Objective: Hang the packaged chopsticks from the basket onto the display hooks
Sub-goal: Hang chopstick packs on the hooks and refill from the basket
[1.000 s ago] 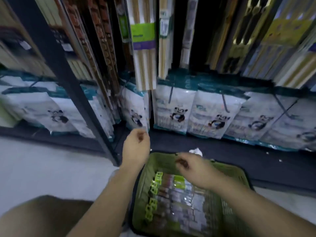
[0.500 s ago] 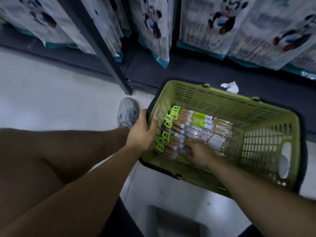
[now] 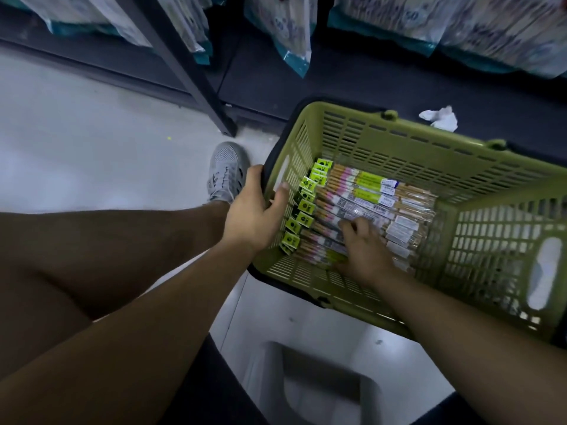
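The packs [image 3: 377,197] lie stacked in the basket [image 3: 429,142], centre right. Your left hand [image 3: 251,216] grips its left rim, thumb inside. Your right hand [image 3: 362,250] rests on the stack, fingers bent; a pinch I cannot tell. Light, stiff, slick, I judge: take one by its green tab [image 3: 306,207].

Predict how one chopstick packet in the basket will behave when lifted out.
Probably stiff: each chopstick packet is long, narrow and lies straight. The glossy clear wrap may be slippery. Likely light, being thin, though neighbours packed in the basket could drag along.
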`<move>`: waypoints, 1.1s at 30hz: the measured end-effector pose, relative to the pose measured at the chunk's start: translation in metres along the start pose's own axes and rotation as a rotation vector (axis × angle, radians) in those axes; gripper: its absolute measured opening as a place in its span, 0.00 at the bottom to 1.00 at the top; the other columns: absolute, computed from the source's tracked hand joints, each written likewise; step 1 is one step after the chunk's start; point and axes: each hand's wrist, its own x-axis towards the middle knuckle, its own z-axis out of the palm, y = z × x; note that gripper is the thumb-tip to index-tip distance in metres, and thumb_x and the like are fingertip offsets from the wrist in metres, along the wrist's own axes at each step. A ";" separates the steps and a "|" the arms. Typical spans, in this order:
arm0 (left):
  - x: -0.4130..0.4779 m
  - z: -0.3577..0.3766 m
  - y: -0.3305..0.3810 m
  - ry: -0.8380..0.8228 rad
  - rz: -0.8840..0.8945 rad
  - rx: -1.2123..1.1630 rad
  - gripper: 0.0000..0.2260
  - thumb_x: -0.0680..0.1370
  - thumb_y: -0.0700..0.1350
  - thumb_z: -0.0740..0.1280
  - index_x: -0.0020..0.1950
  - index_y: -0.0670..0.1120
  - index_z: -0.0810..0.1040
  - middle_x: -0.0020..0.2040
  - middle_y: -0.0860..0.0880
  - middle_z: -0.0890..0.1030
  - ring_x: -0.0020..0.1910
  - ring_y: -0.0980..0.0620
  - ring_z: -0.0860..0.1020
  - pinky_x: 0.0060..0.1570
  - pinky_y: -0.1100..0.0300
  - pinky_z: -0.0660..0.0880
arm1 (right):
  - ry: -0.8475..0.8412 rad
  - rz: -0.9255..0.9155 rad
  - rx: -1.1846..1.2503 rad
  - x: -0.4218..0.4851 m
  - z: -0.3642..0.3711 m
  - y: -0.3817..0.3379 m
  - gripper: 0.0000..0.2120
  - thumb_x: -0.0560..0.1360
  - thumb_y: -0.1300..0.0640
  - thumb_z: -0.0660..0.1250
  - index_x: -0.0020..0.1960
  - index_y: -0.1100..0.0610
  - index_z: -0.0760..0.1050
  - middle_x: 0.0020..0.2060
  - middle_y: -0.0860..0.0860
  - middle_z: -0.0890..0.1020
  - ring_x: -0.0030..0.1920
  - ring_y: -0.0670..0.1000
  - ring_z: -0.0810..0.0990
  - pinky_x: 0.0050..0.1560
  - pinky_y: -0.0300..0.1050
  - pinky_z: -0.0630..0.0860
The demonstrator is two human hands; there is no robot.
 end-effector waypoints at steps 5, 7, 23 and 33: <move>0.000 -0.001 0.001 -0.005 0.003 -0.009 0.15 0.82 0.59 0.62 0.64 0.53 0.68 0.52 0.52 0.83 0.51 0.45 0.82 0.53 0.49 0.77 | -0.015 -0.009 -0.078 0.001 0.000 -0.006 0.45 0.70 0.46 0.78 0.78 0.54 0.58 0.70 0.57 0.66 0.69 0.60 0.69 0.63 0.54 0.73; 0.002 -0.001 0.000 0.001 0.005 -0.008 0.15 0.82 0.59 0.63 0.63 0.53 0.68 0.50 0.54 0.82 0.50 0.46 0.82 0.52 0.50 0.77 | 0.023 0.008 -0.110 0.000 0.000 -0.004 0.48 0.68 0.42 0.79 0.79 0.53 0.57 0.68 0.56 0.65 0.68 0.59 0.68 0.65 0.54 0.71; 0.005 0.003 -0.006 0.013 0.012 0.016 0.12 0.82 0.58 0.64 0.60 0.56 0.66 0.44 0.61 0.79 0.43 0.51 0.80 0.46 0.56 0.71 | -0.172 -0.132 -0.073 0.002 -0.004 0.000 0.26 0.75 0.45 0.72 0.70 0.52 0.72 0.61 0.53 0.77 0.60 0.56 0.76 0.56 0.48 0.75; 0.004 0.002 -0.003 0.008 0.013 0.027 0.11 0.82 0.58 0.64 0.57 0.54 0.66 0.42 0.59 0.79 0.40 0.58 0.80 0.43 0.55 0.72 | -0.378 -0.054 0.165 0.010 -0.014 0.004 0.14 0.76 0.45 0.73 0.58 0.48 0.78 0.51 0.48 0.80 0.48 0.48 0.78 0.43 0.42 0.70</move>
